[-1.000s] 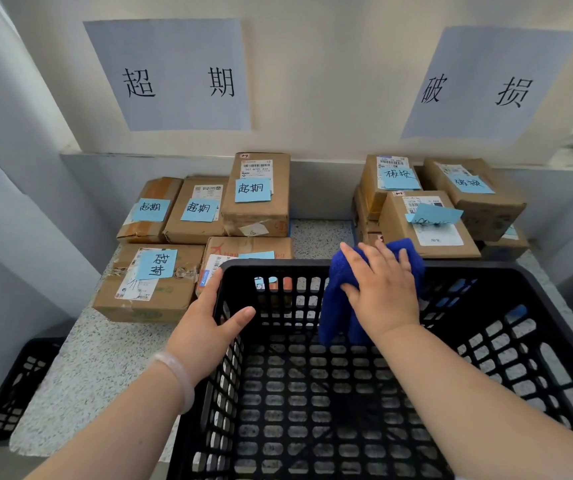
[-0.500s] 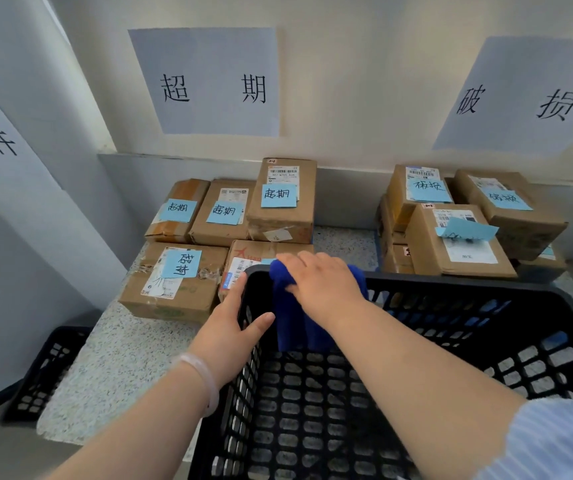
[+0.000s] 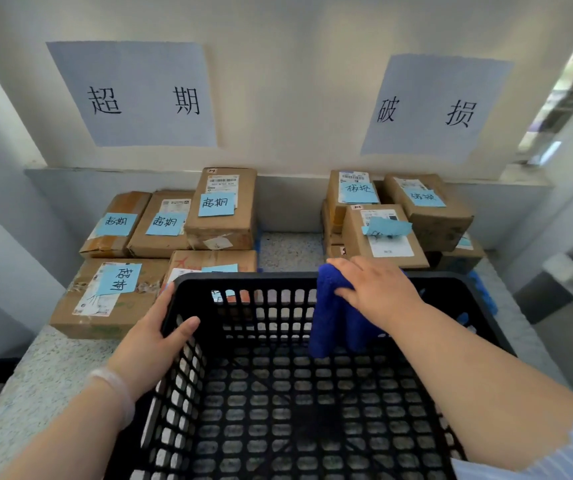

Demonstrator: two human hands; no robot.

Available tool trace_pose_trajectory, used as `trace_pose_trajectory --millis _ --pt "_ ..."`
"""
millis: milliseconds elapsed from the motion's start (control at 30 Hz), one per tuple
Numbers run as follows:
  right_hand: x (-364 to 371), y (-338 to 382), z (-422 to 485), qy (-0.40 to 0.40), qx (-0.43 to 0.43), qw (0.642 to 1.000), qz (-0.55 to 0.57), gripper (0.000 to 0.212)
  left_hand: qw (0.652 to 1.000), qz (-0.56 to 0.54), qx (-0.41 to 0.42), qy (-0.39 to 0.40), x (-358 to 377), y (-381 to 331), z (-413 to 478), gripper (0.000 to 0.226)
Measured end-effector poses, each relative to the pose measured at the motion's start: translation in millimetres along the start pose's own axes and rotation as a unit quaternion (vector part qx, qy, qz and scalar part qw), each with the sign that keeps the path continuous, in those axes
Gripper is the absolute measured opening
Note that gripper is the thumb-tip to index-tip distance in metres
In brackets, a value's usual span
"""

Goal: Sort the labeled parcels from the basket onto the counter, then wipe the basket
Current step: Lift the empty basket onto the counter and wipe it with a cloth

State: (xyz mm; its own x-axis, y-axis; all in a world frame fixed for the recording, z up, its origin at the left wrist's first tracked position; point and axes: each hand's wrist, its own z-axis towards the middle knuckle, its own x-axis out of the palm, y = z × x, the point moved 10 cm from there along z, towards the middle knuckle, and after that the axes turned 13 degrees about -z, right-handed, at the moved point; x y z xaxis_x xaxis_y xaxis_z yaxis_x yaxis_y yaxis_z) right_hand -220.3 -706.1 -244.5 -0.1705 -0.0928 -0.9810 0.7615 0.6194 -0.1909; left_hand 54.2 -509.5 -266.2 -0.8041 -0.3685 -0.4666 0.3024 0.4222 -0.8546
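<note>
Left hand (image 3: 150,344): fingers grip left wall of black perforated plastic basket (image 3: 243,278). Right hand (image 3: 378,292): fingers nearly straight, pressing blue cloth (image 3: 333,323) onto far rim.

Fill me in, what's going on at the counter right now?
A person is on the wiping step. The right hand presses a blue cloth over the far rim of the black basket, while the left hand grips the basket's left wall, thumb inside. No parcels show inside the basket. The parcels lie on the counter in two groups, a left group and a right group, each under a wall sign.
</note>
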Motion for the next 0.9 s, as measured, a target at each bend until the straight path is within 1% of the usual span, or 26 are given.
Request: trace_pose_trajectory --millis 200,367,467,600,700,833,900 --pt "14.6 -67.6 -38.4 0.002 0.080 0.996 -0.042 0.063 0.999 0.030 -0.029 -0.005 5.4 -3.9 -5.7 0.066" --pt "14.3 -72.4 -46.8 0.004 0.061 0.998 -0.032 0.063 0.994 0.093 -0.047 -0.023 2.9 -0.2 -5.1 0.065" --pt "12.9 -72.6 -49.2 0.000 0.053 0.999 -0.005 0.061 0.994 0.098 -0.047 -0.030 2.8 -1.4 -6.2 0.064" --pt "6.3 -75.3 -52.2 -0.035 0.052 0.997 0.054 0.054 0.994 0.092 -0.041 -0.037 3.8 -3.6 -8.2 0.063" --pt "1.7 -78.7 -56.6 -0.056 0.058 0.990 0.116 0.047 0.993 0.108 -0.041 -0.032 4.9 -4.6 -8.1 0.064" --pt "-4.8 -84.5 -66.1 -0.062 0.067 0.981 0.169 0.047 0.991 0.124 -0.040 -0.031 5.6 -6.4 -7.6 0.067" --pt "-12.1 -87.5 -72.5 -0.077 0.084 0.972 0.203 0.045 0.987 0.153 -0.044 -0.036 3.5 -4.6 -5.6 0.069"
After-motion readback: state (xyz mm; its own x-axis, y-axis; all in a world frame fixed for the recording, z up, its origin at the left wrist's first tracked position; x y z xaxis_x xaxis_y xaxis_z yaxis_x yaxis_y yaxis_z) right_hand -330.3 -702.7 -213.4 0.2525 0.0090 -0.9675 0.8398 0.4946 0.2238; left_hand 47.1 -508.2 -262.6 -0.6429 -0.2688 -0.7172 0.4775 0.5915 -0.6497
